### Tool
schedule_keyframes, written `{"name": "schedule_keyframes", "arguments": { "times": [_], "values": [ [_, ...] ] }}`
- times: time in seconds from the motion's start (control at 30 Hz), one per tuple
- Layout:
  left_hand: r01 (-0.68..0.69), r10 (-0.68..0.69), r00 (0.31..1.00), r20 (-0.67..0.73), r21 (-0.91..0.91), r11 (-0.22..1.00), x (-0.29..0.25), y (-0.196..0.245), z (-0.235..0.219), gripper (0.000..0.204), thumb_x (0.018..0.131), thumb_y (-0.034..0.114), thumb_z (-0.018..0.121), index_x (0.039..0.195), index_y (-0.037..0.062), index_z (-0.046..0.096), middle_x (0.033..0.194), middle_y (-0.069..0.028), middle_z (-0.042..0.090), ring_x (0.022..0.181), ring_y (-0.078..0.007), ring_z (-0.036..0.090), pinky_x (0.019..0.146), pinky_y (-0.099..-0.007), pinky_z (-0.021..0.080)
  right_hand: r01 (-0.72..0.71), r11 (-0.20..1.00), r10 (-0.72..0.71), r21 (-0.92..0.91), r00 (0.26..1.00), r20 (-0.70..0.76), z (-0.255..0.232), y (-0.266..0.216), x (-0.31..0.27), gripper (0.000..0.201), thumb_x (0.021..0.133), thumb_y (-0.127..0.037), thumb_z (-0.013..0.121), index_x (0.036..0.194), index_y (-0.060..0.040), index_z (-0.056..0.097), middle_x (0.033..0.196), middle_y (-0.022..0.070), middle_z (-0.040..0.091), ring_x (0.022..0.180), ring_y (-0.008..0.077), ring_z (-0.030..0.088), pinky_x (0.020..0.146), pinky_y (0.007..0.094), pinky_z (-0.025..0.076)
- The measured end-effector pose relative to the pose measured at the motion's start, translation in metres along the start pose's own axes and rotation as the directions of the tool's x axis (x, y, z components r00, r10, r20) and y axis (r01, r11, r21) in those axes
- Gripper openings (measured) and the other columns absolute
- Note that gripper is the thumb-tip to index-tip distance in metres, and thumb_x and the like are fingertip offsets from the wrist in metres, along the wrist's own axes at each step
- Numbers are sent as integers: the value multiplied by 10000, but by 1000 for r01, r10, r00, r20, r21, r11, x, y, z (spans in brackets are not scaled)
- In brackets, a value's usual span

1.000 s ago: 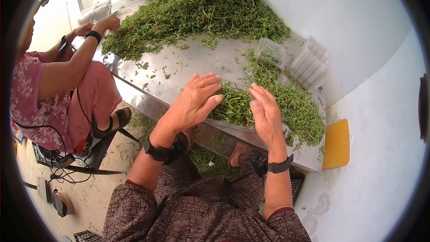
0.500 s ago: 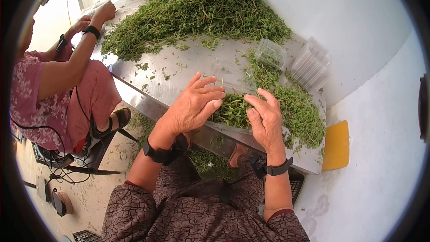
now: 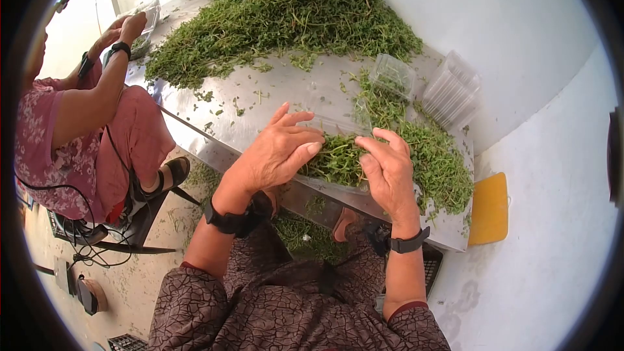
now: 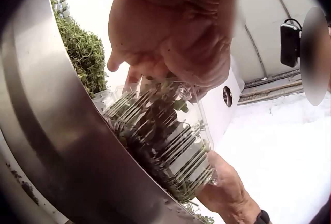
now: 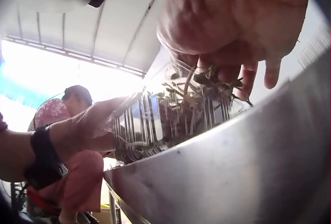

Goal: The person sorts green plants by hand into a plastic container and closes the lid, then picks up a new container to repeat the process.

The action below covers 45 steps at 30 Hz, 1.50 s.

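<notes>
A clear plastic box [image 3: 354, 188] with ribbed walls stands at the near edge of the metal table, filled with leafy green stems [image 3: 337, 161]. Over its left end lies my left hand [image 3: 276, 156], fingers fairly straight and spread, fingertips at the greens. My right hand [image 3: 392, 179] is at the right end, its fingers loosely bent and the index fingertip touching the stems. Behind the greens the box's clear lid [image 3: 328, 119] stands folded back. The left wrist view shows stems inside the ribbed wall [image 4: 189, 154]; in the right wrist view some poke above the rim below my fingers.
A large heap of greens [image 3: 292, 19] covers the back of the metal table [image 3: 260, 101]. A smaller pile [image 3: 445, 169], a clear box [image 3: 393, 75] and nested clear boxes [image 3: 452, 91] are at right. Another person [image 3: 78, 110] sits at left, handling a clear box.
My right hand has turned inward, its fingers bending down to the stems. My left hand shifted slightly, fingers spreading. The other person's hands moved left and now hold a clear box.
</notes>
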<state>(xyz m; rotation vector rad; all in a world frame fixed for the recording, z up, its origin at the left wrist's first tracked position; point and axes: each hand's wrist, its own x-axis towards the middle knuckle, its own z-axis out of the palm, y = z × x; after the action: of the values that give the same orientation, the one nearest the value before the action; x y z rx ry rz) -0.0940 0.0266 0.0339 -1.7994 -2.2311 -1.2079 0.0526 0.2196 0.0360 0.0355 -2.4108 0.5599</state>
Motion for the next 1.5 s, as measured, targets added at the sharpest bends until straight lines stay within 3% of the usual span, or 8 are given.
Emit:
{"name": "schedule_keyframes", "arguments": {
  "times": [0.1, 0.17, 0.37, 0.47, 0.7, 0.77, 1.1, 1.5],
  "values": [
    [2, -3, 998, -57, -20, 1000, -4, -3, 0, 434, 990, 345, 415, 1086, 11, 674, 1163, -113, 661, 1296, -350, 452, 1162, -544, 173, -56, 995, 59, 84, 998, -35, -5, 0, -1, 337, 960, -320, 550, 1116, -48, 674, 800, 123, 692, 1165, 342, 532, 1011, 469, 370],
    [-19, 19, 995, -95, 0, 1000, -6, -3, -1, 439, 987, 357, 414, 1114, 19, 663, 1191, -107, 652, 1306, -353, 444, 1165, -538, 169, -106, 990, 110, 95, 993, -45, -7, 0, 1, 378, 962, -334, 554, 1153, -24, 656, 966, 158, 685, 1145, 338, 545, 947, 447, 427],
    [-32, 34, 994, -101, 21, 999, -11, -3, 2, 466, 995, 368, 374, 1210, 33, 617, 1272, -128, 606, 1334, -356, 411, 1172, -530, 162, -170, 985, 170, 16, 985, -28, -3, 1, 3, 394, 971, -296, 549, 1209, 14, 603, 1188, 189, 610, 1097, 341, 573, 916, 429, 463],
    [-42, 42, 996, -75, 8, 999, -13, -3, 8, 483, 998, 367, 352, 1234, 30, 604, 1309, -146, 577, 1350, -354, 390, 1173, -533, 156, -227, 970, 226, 82, 974, 17, 3, 2, 8, 396, 971, -264, 552, 1252, 15, 567, 1180, 189, 621, 1108, 345, 568, 926, 419, 463],
    [-24, 24, 999, -29, 25, 999, -14, -1, 9, 488, 998, 362, 349, 1238, 20, 599, 1312, -150, 573, 1364, -353, 369, 1176, -531, 145, -208, 965, 193, 161, 976, 104, 6, 2, 20, 385, 951, -226, 579, 1255, 10, 562, 1187, 172, 636, 1132, 340, 564, 950, 407, 454],
    [-31, 33, 999, -31, 43, 999, -14, -3, 11, 484, 1000, 361, 350, 1238, 23, 601, 1310, -149, 575, 1363, -354, 370, 1175, -534, 148, -83, 992, 69, 97, 988, 141, 6, 3, 20, 374, 936, -207, 593, 1251, -6, 573, 1190, 139, 646, 1172, 330, 540, 989, 424, 424],
    [-25, 27, 999, -44, 56, 998, -14, -3, 13, 453, 999, 349, 376, 1216, 27, 608, 1287, -145, 589, 1352, -348, 387, 1167, -535, 174, -39, 997, 27, 73, 988, 152, 4, -4, 16, 230, 886, -130, 623, 1103, -70, 671, 1058, 83, 692, 1233, 337, 487, 1038, 479, 363],
    [-54, 54, 971, -233, 7, 999, -8, -2, 8, 473, 1012, 363, 362, 1251, 27, 593, 1378, -145, 524, 1348, -346, 400, 1160, -520, 201, -58, 992, 39, 110, 986, 163, 8, 2, 12, 195, 884, -108, 617, 1064, -70, 682, 1049, 89, 683, 1210, 322, 499, 1017, 456, 389]
  ]
}}
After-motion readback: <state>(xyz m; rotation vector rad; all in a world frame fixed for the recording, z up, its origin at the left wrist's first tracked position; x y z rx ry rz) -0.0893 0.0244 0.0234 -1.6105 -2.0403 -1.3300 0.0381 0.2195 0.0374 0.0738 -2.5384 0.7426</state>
